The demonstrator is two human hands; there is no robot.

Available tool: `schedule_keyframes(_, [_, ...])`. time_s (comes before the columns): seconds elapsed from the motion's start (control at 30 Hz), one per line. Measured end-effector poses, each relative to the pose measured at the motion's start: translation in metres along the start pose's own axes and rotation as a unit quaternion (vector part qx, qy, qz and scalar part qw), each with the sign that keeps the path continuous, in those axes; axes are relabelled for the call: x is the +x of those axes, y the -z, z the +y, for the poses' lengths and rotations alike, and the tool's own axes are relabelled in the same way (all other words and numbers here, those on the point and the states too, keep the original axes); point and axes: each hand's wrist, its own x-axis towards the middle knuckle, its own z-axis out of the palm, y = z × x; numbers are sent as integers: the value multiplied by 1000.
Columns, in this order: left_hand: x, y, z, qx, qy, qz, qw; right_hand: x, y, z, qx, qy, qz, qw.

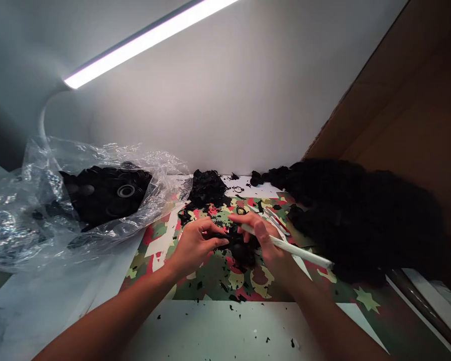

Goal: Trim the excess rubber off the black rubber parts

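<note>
- Left forearm (128, 303): bare over its visible length; smooth contour; broad at the lower end of the view, tapering evenly toward the wrist.
- Left wrist (170, 271): bare; narrow; rounded in profile.
- Left hand (193, 245): ungloved; compact, rounded back; slender left fingers (206, 225); slim left thumb (218, 242).
- Right forearm (317, 308): bare over its visible length; smooth contour; taper matches the left side.
- Right wrist (291, 273): bare; narrow.
- Right hand (274, 258): ungloved; slim build; right fingers (248, 218) partly hidden; fine surface detail too small to resolve.
</note>
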Motion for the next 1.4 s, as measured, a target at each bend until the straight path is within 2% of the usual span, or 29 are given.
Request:
schedule_keyframes(0.1, [2,3,-1,-5,7,-2,1000,-2,-3,4,-30,28,-4,999])
schedule_keyframes(0.23, [3,4,-1,-5,16,-6,1000,-5,-10,10,-5,28,-20,999])
schedule_keyframes(0.4, [2,4,-2,1,17,-1,1000,-7,-14,10,-29,84,-50,995])
schedule_keyframes(0.67, [2,4,-3,-11,51,-10,999,-4,-14,11,-78,153,-39,984])
schedule_keyframes(0.87, [2,3,0,-11,69,-22,997,-3,-22,16,-161,234,-11,959])
schedule_keyframes(0.93, [1,3,4,-16,84,-31,996,1,-21,22,-209,216,30,953])
schedule_keyframes(1.0, [0,3,9,-26,103,-40,993,5,-16,27,-240,167,75,953])
schedule_keyframes(1.07, [-1,3,12,-30,119,-43,992,8,-9,28,-222,102,94,965])
schedule_keyframes(1.17, [-2,4,12,-16,118,-36,992,7,-5,23,-148,41,77,985])
schedule_keyframes(1.23, [-1,3,10,-6,109,-29,994,3,-8,17,-108,48,49,992])
schedule_keyframes(1.4, [0,3,2,14,85,-4,996,-6,-21,12,-56,118,-20,991])
